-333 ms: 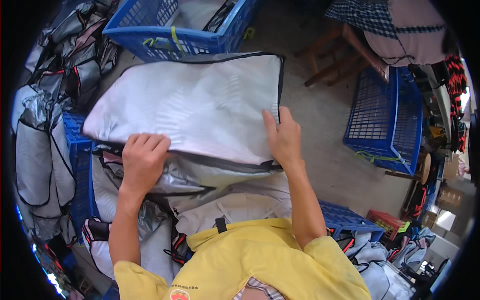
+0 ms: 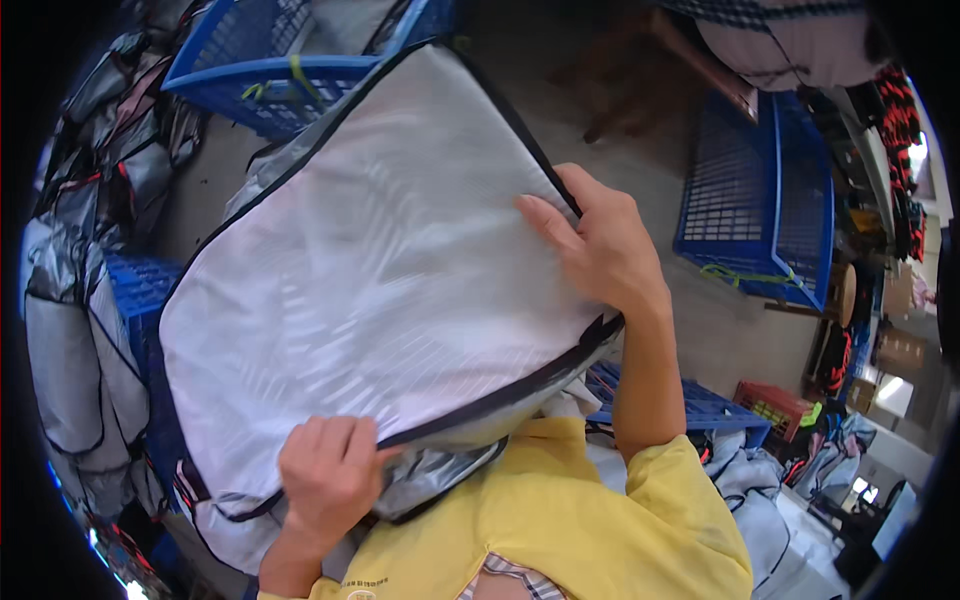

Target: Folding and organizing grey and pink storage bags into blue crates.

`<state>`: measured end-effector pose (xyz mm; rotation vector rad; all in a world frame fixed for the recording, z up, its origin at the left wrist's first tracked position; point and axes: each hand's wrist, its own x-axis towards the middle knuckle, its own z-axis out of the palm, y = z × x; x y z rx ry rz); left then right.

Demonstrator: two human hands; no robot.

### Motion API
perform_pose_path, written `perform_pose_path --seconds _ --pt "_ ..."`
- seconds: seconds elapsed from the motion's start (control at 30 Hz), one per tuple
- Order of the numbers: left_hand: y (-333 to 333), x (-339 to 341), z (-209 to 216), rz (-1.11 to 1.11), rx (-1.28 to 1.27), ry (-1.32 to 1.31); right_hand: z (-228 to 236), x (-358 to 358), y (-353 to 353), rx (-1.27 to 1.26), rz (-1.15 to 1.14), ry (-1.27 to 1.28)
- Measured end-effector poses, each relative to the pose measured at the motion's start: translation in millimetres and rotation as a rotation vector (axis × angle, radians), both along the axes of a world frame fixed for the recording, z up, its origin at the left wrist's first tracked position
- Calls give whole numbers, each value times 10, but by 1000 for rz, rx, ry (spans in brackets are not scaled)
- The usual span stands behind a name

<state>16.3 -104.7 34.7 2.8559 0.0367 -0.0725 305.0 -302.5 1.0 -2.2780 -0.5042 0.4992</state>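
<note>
A large silvery-white fabric piece with black edging [image 2: 370, 270] spreads tilted in front of my body. Its near edge is gripped by my left hand [image 2: 332, 478], fingers curled over the black binding. On the far right edge, my right hand [image 2: 612, 240] pinches the fabric, thumb on top and fingers behind. A crumpled silver layer [image 2: 440, 477] shows below the near edge. Whatever lies under the spread fabric is mostly hidden.
A blue crate [image 2: 270, 75] stands at the far left, another blue crate [image 2: 775, 200] at the right. Silver fabric pieces [image 2: 75, 350] pile up along the left. A red crate [image 2: 775, 408] sits at lower right. Part of another person [image 2: 790, 50] shows at the far right.
The fabric piece has turned, its right end swinging up and away, its near-left part coming closer to me. My left hand has moved down toward my body; my right hand slightly right and up.
</note>
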Motion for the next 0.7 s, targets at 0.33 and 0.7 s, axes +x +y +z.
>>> perform_pose_path --seconds 0.33,0.7 --pt "-418 -155 -859 209 146 -221 -507 -183 -97 -475 -30 -572" --pt "-491 -633 -972 287 -104 -371 -323 -1817 2316 375 1404 -158"
